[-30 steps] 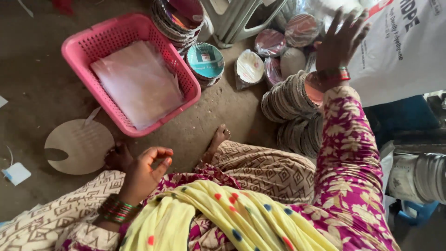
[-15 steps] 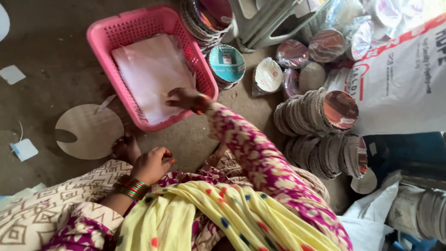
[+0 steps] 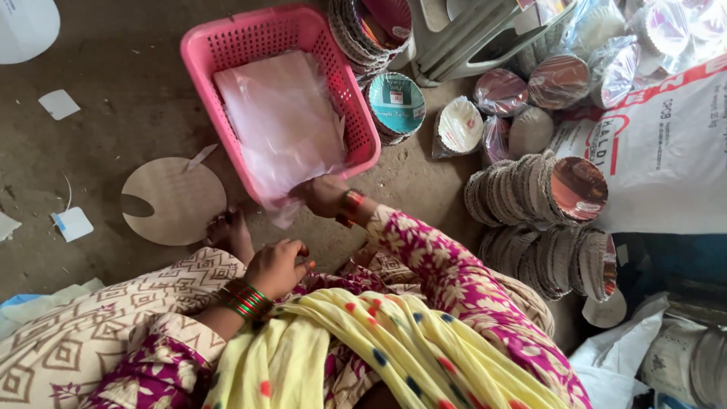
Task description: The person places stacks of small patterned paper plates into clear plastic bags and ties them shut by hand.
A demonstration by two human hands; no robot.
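A pink plastic basket lies on the floor in front of me and holds a pile of clear plastic bags. My right hand is at the basket's near corner, its fingers pinching the lower edge of a bag that hangs over the rim. My left hand rests loosely curled on my knee, holding nothing. A bare foot shows just beyond it.
Stacks of paper plates lie on their sides at the right, with wrapped plate bundles and a white sack behind them. A round cardboard disc and paper scraps lie on the floor at left.
My right hand swung from the plate stacks at the right across to the basket, then down to its near corner onto a plastic bag. The left hand stayed on my knee.
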